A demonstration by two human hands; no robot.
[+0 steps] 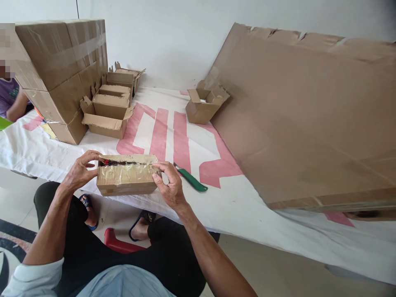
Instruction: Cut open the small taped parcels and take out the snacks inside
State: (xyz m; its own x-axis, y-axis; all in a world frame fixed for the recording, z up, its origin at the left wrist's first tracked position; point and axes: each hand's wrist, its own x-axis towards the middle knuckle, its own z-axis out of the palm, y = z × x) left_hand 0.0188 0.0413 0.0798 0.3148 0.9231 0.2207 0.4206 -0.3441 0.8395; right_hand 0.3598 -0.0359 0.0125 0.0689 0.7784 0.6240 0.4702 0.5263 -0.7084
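Note:
A small cardboard box (128,180) with clear tape over its top rests at the table's front edge, in front of my body. Its top flaps stand slightly apart, and something red and dark shows through the gap; I cannot make out what. My left hand (81,170) grips the box's left end, thumb on the front and fingers at the back corner. At the right end, my right hand (169,181) pinches the flap edge and corner between thumb and fingers. Just right of that hand lies a green-handled knife (192,180), its blade pointing up-left.
Taped cartons (74,62) are stacked at the left, with several opened small boxes (105,119) beside them. Another opened box (202,108) stands farther back. A large cardboard sheet (303,119) leans across the right side. A person in purple (10,97) sits at far left.

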